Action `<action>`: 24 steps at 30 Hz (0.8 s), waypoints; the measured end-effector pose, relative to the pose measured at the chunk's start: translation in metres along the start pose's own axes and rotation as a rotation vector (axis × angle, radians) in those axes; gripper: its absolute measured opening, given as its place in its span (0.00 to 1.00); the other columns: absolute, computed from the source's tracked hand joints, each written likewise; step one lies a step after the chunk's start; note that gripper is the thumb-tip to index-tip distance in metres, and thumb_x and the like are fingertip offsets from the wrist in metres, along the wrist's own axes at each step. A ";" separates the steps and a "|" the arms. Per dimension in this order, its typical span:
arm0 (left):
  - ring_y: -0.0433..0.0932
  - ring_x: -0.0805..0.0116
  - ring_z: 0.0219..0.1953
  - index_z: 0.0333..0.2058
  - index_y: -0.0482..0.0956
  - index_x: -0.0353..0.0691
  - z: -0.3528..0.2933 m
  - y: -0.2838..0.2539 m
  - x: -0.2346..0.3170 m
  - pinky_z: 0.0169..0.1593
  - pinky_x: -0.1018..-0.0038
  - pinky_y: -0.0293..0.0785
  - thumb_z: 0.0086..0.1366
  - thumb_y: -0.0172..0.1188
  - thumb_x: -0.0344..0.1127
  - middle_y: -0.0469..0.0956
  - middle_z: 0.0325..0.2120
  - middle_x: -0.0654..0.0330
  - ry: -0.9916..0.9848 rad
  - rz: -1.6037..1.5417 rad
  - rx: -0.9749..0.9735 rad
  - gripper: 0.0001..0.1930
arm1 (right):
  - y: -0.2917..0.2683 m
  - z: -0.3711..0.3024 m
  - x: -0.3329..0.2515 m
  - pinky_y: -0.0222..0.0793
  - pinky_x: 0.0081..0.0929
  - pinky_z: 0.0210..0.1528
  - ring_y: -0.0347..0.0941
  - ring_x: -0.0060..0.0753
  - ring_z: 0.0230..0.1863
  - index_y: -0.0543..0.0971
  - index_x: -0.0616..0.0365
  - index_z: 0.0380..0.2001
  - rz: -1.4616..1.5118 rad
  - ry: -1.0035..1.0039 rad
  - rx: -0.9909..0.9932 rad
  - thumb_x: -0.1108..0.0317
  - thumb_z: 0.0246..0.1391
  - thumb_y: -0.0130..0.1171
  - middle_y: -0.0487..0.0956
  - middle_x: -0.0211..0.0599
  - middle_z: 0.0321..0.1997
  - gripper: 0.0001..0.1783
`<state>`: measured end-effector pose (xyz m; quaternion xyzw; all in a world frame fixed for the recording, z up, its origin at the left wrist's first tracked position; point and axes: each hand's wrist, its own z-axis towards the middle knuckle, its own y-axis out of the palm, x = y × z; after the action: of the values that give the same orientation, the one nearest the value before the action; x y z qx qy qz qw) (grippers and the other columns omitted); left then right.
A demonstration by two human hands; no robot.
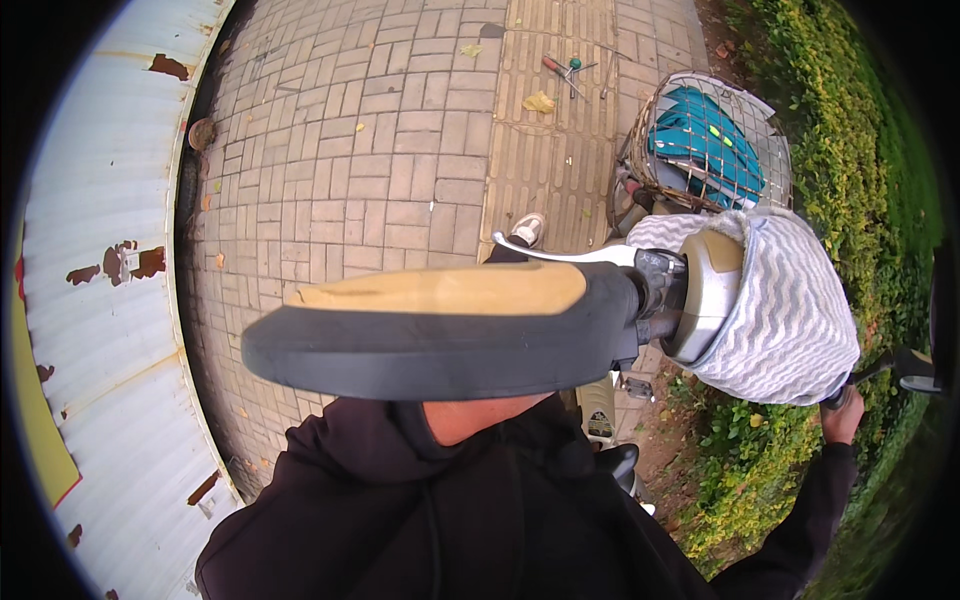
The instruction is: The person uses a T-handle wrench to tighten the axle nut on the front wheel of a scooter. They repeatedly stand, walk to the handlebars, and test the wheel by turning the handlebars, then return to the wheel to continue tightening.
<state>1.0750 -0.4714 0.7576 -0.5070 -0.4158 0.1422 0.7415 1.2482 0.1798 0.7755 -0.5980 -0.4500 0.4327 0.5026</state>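
Note:
A scooter's handlebar crosses the right side, its centre wrapped in a grey-and-white zigzag cloth [790, 300]. At the far right my right hand [843, 416] is closed round the right handlebar grip [832, 398]. A large black rear-view mirror with a tan strip [440, 335] fills the middle, close to the camera. Beneath it only a piece of my left hand or wrist [490, 416] shows; its fingers are hidden. A pale brake lever [565, 254] sticks out to the left beyond the mirror. Farther ahead, a wire basket [640, 140] holds a teal cloth item [706, 143].
A rusty white corrugated metal wall [110, 200] runs along the left. A hedge [840, 130] borders the right, near the other mirror [915, 368]. Red- and green-handled tools [570, 70] and a dry leaf [539, 102] lie on the paving [390, 130]. A shoe [528, 230] shows beyond the lever.

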 end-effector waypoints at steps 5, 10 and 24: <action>0.79 0.47 0.52 0.49 0.83 0.43 0.018 -0.014 -0.017 0.55 0.53 0.76 0.50 0.74 0.38 0.79 0.51 0.52 -0.014 -0.159 -0.148 0.25 | 0.013 -0.016 -0.016 0.71 0.35 0.36 0.78 0.47 0.30 0.74 0.63 0.29 0.090 0.124 -0.026 0.71 0.43 0.71 0.78 0.46 0.25 0.14; 0.79 0.47 0.51 0.48 0.83 0.42 0.032 -0.017 -0.022 0.53 0.54 0.76 0.52 0.72 0.38 0.79 0.50 0.51 -0.017 -0.241 -0.226 0.23 | 0.027 -0.034 -0.010 0.70 0.43 0.35 0.76 0.61 0.31 0.73 0.61 0.28 0.045 0.139 -0.008 0.68 0.41 0.72 0.78 0.50 0.26 0.17; 0.80 0.47 0.48 0.47 0.83 0.40 0.034 -0.012 -0.027 0.50 0.56 0.77 0.56 0.68 0.37 0.80 0.47 0.49 -0.008 -0.393 -0.285 0.19 | 0.031 -0.027 -0.015 0.73 0.40 0.34 0.80 0.57 0.31 0.76 0.62 0.29 0.005 0.171 -0.033 0.63 0.45 0.72 0.80 0.50 0.26 0.17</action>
<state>1.0298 -0.4723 0.7601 -0.5153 -0.5253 -0.0629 0.6742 1.2741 0.1562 0.7495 -0.6422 -0.4107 0.3739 0.5283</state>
